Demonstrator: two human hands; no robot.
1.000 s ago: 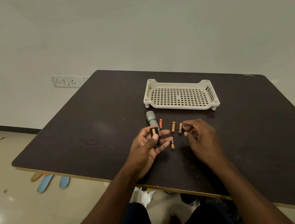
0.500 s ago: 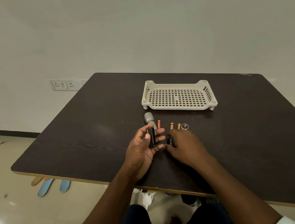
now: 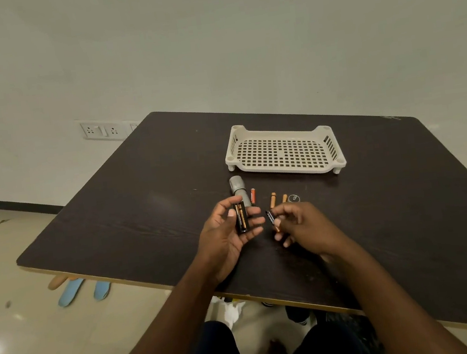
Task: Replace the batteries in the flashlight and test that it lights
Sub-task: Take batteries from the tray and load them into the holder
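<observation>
Flashlight body (image 3: 239,190), grey, lying on the dark desk (image 3: 131,218) roughly mid-desk, head end toward the far edge, tail end hidden behind the left hand (image 3: 228,236). Black battery holder (image 3: 242,220) up off the desk in that left hand, pinched between thumb and fingers (image 3: 252,211), one copper-and-black battery seated in it, label side up. Second copper-and-black battery (image 3: 272,219) held tilted in the right hand (image 3: 303,227), gripped at its lower end by thumb and fingertips, black end poking up toward the holder, just beside it but not touching. Both hands closed on their things, other fingers of the right hand curled loosely underneath. Three more small batteries loose on the desk behind the hands: an orange-red battery (image 3: 253,195) right next to the flashlight body, then two copper batteries (image 3: 273,200) and (image 3: 284,198) side by side nearer the right hand. Round black tail cap (image 3: 293,198) flat on the desk just past those, to their right. Cream perforated plastic tray (image 3: 283,150) sitting further back toward the far edge, well apart from the rest. Wall socket plate (image 3: 101,131) behind the far left corner, and blue slippers (image 3: 78,290) on the floor below the left edge.
</observation>
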